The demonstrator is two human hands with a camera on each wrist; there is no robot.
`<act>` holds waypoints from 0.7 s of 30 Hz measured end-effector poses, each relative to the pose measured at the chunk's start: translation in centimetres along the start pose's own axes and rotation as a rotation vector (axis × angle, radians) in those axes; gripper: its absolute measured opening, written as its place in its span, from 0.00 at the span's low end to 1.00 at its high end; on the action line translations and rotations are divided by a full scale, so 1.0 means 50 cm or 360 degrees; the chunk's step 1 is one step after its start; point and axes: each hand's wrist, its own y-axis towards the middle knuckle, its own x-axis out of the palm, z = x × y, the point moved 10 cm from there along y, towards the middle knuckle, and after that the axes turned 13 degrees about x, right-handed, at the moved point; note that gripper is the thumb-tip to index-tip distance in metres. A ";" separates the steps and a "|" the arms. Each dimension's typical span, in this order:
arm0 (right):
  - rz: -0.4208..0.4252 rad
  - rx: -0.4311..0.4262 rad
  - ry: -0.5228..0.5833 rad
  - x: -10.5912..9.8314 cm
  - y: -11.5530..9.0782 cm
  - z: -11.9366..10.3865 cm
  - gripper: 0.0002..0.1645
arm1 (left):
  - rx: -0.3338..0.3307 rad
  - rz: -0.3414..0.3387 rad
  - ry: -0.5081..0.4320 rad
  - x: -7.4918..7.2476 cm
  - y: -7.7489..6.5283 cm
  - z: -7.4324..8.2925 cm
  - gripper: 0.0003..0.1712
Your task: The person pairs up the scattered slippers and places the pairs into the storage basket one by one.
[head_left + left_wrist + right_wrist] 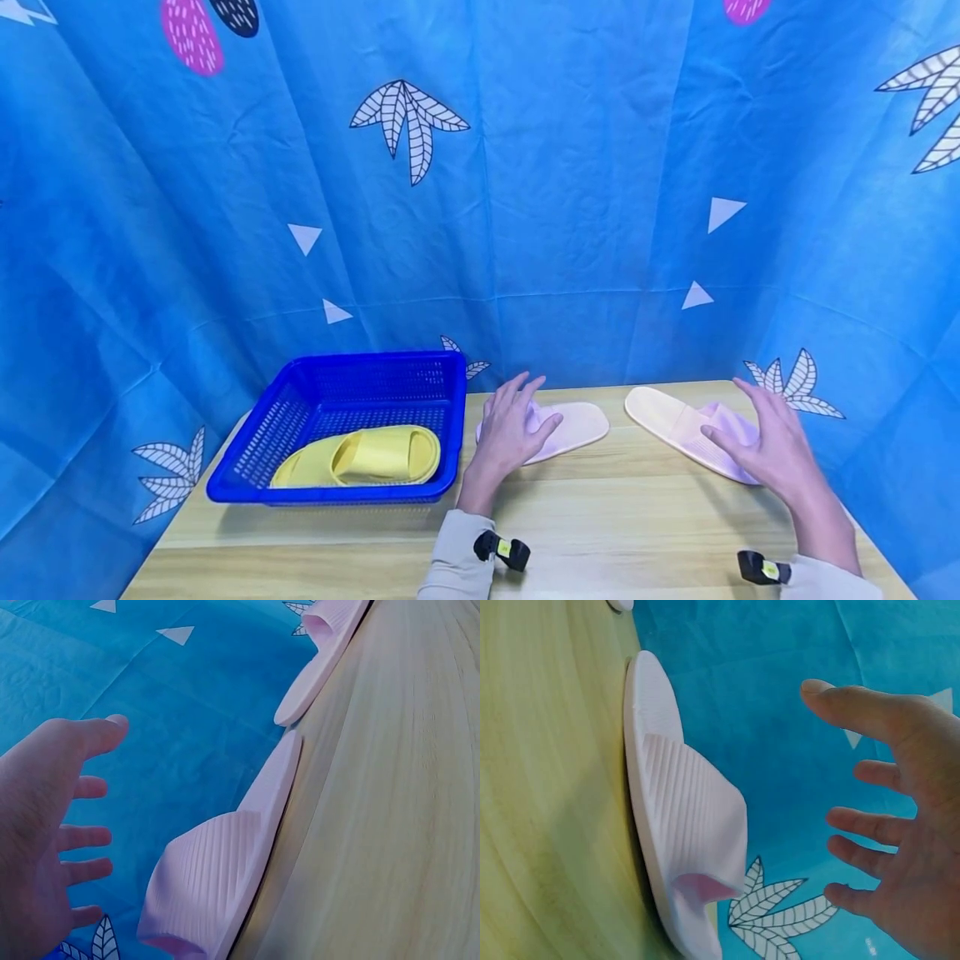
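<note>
Two pale pink slippers lie on the wooden table, their plain ends toward each other. In the head view my left hand (510,423) hovers over the left slipper (573,425) and hides its strap part. In the left wrist view a gap shows between that hand (45,832) and the slipper's ribbed strap (210,862). My right hand (772,446) is held above the right slipper (667,421), thumb and fingers spread. From the right wrist, this hand (900,817) is apart from the slipper's strap (694,810). Neither hand holds anything.
A blue perforated basket (375,367) stands on the left of the table, with yellow slippers (375,454) inside. Blue patterned curtain (525,208) hangs right behind the table (600,533) and along both sides. A black strap device is on each wrist.
</note>
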 end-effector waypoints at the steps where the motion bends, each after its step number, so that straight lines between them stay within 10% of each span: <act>1: -0.0007 0.0008 -0.0009 0.003 0.001 0.002 0.55 | -0.0001 -0.0003 0.0002 0.001 0.000 0.000 0.40; 21: -0.0106 0.0040 -0.0064 0.055 0.004 0.037 0.55 | -0.0012 -0.0018 -0.0044 0.031 -0.011 -0.018 0.41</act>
